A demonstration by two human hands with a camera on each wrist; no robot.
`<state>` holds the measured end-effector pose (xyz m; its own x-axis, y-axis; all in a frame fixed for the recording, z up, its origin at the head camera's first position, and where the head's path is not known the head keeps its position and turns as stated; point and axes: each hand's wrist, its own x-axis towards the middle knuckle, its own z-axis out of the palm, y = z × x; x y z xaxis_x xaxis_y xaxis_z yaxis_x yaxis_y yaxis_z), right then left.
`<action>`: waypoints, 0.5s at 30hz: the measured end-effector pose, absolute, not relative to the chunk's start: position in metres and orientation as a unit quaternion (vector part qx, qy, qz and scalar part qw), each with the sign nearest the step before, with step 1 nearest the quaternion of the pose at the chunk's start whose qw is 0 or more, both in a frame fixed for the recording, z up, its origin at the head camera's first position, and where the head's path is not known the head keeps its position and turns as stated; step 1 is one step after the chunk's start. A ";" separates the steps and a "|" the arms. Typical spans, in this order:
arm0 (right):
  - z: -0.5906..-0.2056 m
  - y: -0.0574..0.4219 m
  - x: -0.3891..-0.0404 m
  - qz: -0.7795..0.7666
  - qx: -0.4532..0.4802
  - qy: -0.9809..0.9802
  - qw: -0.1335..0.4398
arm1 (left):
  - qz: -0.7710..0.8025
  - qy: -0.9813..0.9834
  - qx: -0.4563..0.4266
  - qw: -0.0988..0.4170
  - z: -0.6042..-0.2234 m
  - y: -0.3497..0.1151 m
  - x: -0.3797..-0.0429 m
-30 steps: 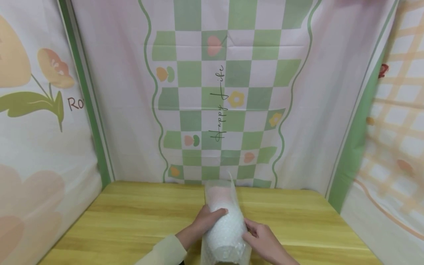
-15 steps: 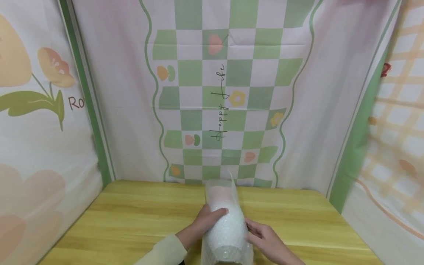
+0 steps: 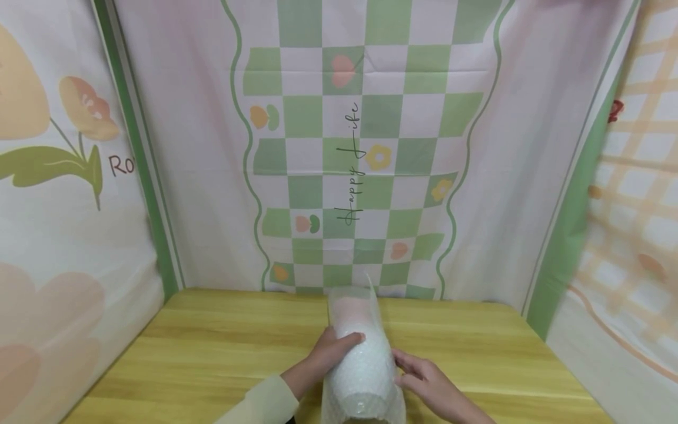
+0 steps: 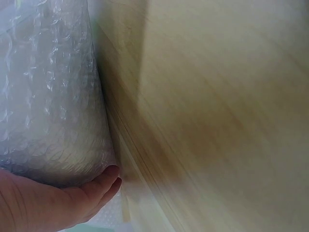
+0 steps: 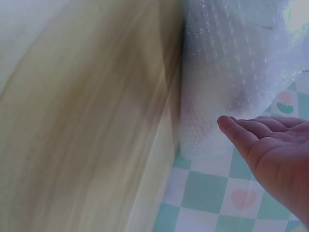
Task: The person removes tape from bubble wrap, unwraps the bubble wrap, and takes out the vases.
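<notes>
A bubble-wrapped bundle (image 3: 365, 371) lies lengthwise on the table, with a pale pink shape showing through its far end. My left hand (image 3: 325, 356) grips its left side, thumb laid across the top. In the left wrist view the fingers of that left hand (image 4: 58, 200) curl against the wrap (image 4: 48, 96). At the bundle's right side, my right hand (image 3: 429, 383) has its fingertips right at the bubble wrap. The right wrist view shows the right hand's fingers (image 5: 260, 128) extended together beside the wrap (image 5: 227, 63). What is inside is hidden by the layers.
The wood-grain table (image 3: 228, 330) extends to both sides of the bundle. A green-and-white checked cloth (image 3: 344, 159) hangs behind the table. Printed curtains close off the left (image 3: 53, 235) and right (image 3: 630, 247). A loose flap of wrap (image 3: 373, 297) sticks up at the bundle's far end.
My right hand has shifted slightly to the right, its thumb easing off the bundle's side. The wrap's near right edge spreads a little wider. The left hand stays in place.
</notes>
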<state>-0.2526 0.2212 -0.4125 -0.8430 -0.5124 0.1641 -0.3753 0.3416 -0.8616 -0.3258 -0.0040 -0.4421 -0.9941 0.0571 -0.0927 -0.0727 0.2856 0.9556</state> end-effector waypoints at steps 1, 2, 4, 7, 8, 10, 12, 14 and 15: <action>-0.412 0.221 -0.252 -0.504 -0.267 0.819 0.064 | 0.598 0.800 -0.005 0.054 -0.442 -0.004 -0.326; -0.411 0.221 -0.252 -0.504 -0.262 0.821 0.060 | 0.596 0.801 -0.007 0.053 -0.443 -0.004 -0.326; -0.410 0.221 -0.252 -0.507 -0.243 0.825 0.057 | 0.597 0.801 -0.007 0.051 -0.444 -0.004 -0.326; -0.409 0.219 -0.254 -0.517 -0.212 0.828 0.048 | 0.599 0.799 -0.011 0.051 -0.445 -0.004 -0.327; -0.408 0.219 -0.255 -0.520 -0.204 0.828 0.045 | 0.599 0.799 -0.013 0.051 -0.445 -0.004 -0.327; -0.407 0.217 -0.259 -0.525 -0.188 0.829 0.038 | 0.600 0.798 -0.015 0.052 -0.445 -0.003 -0.328; -0.406 0.215 -0.263 -0.529 -0.174 0.830 0.032 | 0.601 0.797 -0.016 0.054 -0.445 -0.003 -0.328; -0.405 0.212 -0.267 -0.532 -0.161 0.831 0.028 | 0.603 0.796 -0.014 0.054 -0.444 -0.003 -0.328; -0.404 0.211 -0.269 -0.532 -0.155 0.832 0.024 | 0.603 0.796 -0.011 0.053 -0.444 -0.004 -0.328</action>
<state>-0.2690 0.2108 -0.4041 -0.9509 -0.2830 0.1254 -0.2326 0.3858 -0.8928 -0.3280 -0.0036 -0.4444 -0.9941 0.0460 -0.0982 -0.0821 0.2714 0.9589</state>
